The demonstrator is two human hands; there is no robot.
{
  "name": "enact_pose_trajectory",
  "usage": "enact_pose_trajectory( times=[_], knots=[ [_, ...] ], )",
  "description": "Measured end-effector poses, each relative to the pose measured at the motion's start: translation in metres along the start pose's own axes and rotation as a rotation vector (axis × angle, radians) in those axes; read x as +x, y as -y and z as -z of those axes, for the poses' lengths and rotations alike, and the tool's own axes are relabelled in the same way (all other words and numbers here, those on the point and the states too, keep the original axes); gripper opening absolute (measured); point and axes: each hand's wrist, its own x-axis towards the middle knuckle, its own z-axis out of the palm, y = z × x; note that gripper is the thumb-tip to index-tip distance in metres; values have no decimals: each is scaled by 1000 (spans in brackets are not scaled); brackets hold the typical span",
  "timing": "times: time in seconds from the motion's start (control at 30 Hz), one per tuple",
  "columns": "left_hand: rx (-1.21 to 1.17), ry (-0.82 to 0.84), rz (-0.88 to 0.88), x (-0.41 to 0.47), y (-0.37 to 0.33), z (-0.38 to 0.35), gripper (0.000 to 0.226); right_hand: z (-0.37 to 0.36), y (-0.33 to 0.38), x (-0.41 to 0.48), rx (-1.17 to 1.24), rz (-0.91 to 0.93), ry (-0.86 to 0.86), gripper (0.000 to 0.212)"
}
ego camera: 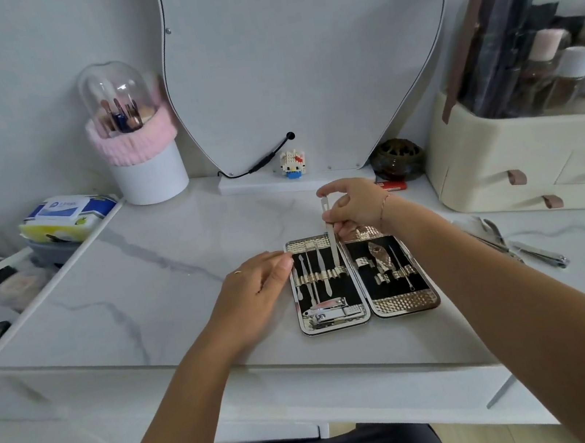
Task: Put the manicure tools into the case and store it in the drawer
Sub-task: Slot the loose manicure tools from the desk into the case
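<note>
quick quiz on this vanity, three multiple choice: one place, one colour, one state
1. The shiny metal manicure case is: A shut B open flat C in a drawer
2. Fluffy band round the white brush holder: A green B black C pink
3. The loose steel nail clipper lies: A on the white marble table, right of the case B inside the case C on the floor
B, both halves show; C, pink fleece; A, it lies apart on the marble.

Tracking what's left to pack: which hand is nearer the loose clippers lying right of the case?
Right. The right hand, pinching a slim tool above the case, is up-left of the clippers; the left hand is at the case's left edge, farther off.
</note>
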Motion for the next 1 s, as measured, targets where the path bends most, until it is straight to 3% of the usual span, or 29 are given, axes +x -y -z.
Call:
enact_pose_trajectory(
  times=[0.23, 0.63, 1.0],
  knots=[
    [-5, 0, -8, 1, 2, -1, 52, -4, 1, -4, -313, 107, 48, 18],
    [23, 8, 6, 3, 5, -2, 48, -14, 0, -7, -626, 151, -26, 19],
    [8, 14, 2, 3, 6, -3, 53, -7, 4, 0, -531, 103, 7, 16]
  ],
)
